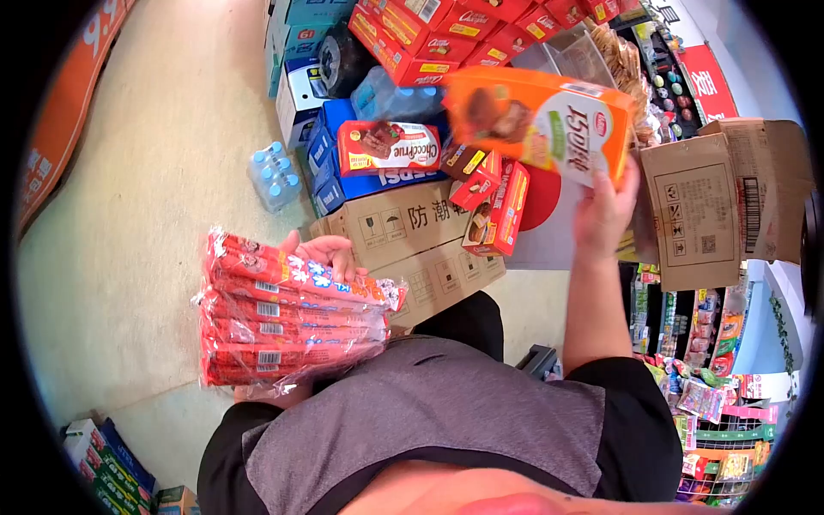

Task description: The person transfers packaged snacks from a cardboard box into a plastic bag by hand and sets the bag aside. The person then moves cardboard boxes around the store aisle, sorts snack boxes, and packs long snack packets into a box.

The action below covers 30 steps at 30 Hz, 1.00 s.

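Note:
My left hand (pixel 330 253) is closed on the upper edge of a bundle of long red packets (pixel 275 322) in clear plastic wrap. The bundle rests along my left forearm, and part of the hand is hidden under it. An orange snack box (pixel 549 120) with a chocolate picture is gripped at its lower right edge by my right hand (pixel 605 210). Below this box lie small red snack boxes (pixel 499 206). Further left, a red and white Choco Brue box (pixel 390 148) lies on a blue Pepsi case (pixel 322 163).
Stacked red boxes (pixel 429 43) stand at the back. A brown carton (pixel 412 232) is before me, and an opened carton (pixel 695 206) stands at right. Shrink-wrapped bottles (pixel 275 176) sit on the floor at left. Snack shelves (pixel 725 421) line the right side.

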Motion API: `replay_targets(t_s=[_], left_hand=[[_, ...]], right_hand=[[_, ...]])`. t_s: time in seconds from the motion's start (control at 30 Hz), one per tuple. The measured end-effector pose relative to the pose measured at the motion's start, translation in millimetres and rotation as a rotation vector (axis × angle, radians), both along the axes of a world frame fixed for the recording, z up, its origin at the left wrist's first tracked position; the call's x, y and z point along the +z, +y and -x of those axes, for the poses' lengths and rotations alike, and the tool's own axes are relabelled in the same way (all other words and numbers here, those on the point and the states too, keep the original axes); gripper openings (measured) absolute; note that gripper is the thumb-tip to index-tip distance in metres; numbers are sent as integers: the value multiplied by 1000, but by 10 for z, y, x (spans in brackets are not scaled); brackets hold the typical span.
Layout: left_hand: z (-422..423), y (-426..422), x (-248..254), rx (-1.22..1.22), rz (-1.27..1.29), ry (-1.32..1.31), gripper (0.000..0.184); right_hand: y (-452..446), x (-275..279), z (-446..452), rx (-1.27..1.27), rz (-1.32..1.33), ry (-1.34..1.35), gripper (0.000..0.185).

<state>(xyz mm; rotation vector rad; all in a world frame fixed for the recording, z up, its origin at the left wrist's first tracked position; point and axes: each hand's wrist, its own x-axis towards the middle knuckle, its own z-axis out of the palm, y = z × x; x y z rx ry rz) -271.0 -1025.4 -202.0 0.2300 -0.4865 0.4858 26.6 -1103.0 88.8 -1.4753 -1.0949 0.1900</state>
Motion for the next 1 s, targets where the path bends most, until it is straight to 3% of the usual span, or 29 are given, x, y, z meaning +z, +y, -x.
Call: replay_targets(t_s=[0.03,0.1,0.23,0.3,0.43,0.57,0.63,0.7,0.77,0.83,0.87,0.97,1.0], left_hand=[[6,-5,21,-4,6,14,73],[26,-14,67,-15,12,43,73],[54,-59,70,-34,58,105,73],[32,-56,7,-32,42,72,73],[30,-4,-41,-63,-3,62,73],[13,-28,-46,-55,13,23,74],[-10,-34,-63,-57,18,6,72],[-12,-32,-72,-64,14,3,72],[1,-53,-24,-73,30,11,72],[10,-35,-15,-76,23,15,72],[26,-30,-26,-78,15,20,72],[11,3,-53,-79,2,39,74],[19,4,-73,-80,-12,36,74]], right_hand=[[47,-129,184,122,-11,341,45],[148,-760,34,212,209,779,46],[661,-1747,316,56,412,1297,47],[905,-2040,251,-116,348,1409,49],[1038,-2333,-60,-283,134,1460,44],[699,-2017,-125,-196,752,1337,38],[529,-1737,-328,-188,578,825,35],[694,-1317,-594,-346,468,601,39],[945,-1167,-892,-462,421,588,46],[1198,-1043,-1104,-692,655,719,52],[1266,-1123,-1385,-592,695,889,54],[1588,-1363,-1646,-867,682,1023,44],[1574,-1378,-1682,-716,578,1089,38]])
